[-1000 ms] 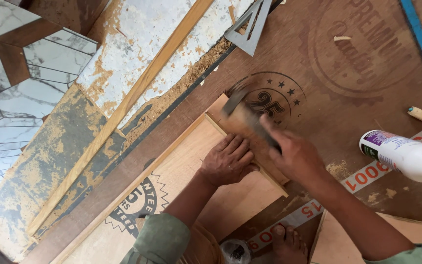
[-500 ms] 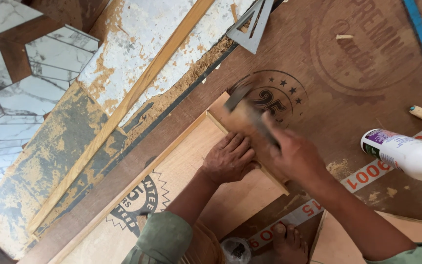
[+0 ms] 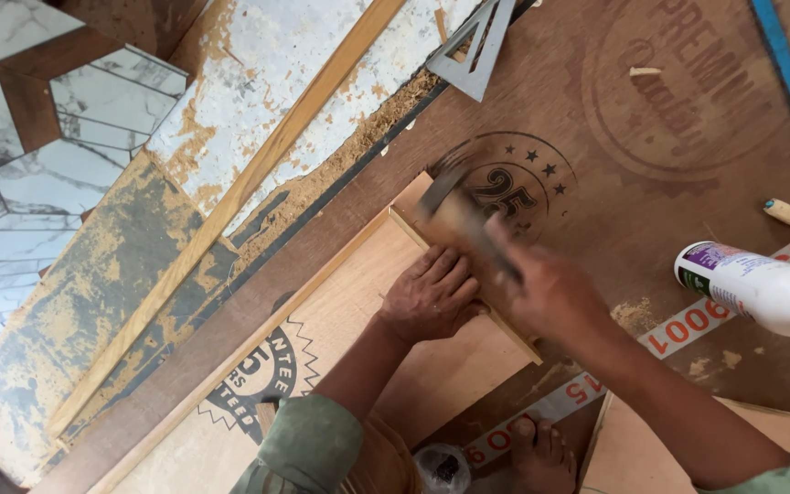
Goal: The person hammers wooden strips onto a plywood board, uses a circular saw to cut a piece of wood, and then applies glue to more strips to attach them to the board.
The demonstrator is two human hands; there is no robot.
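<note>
The person is kneeling over a large brown plywood sheet (image 3: pixel 651 183) and working at the corner of a lighter plywood panel (image 3: pixel 386 320) that is lying on top of it. The left hand (image 3: pixel 432 297) is resting palm down on the panel, fingers spread slightly and pressing flat just beside the thin wooden edging strip (image 3: pixel 505 320) that is running along the panel's edge. The right hand (image 3: pixel 550 293) is closing around the handle of a hammer (image 3: pixel 454 206), whose dark head is appearing blurred above the panel's corner; whether it is touching the wood cannot be told. A white glue bottle (image 3: pixel 756 288) with a yellow cap is lying on its side on the sheet, well apart to the right of the hands. A metal triangle square (image 3: pixel 477 46) is sitting near the sheet's far edge, beside a band of sawdust (image 3: pixel 340 165). A long wooden batten (image 3: pixel 230 210) is lying diagonally across the worn floor to the left. A bare foot (image 3: pixel 541 453) is showing at the bottom edge.
</note>
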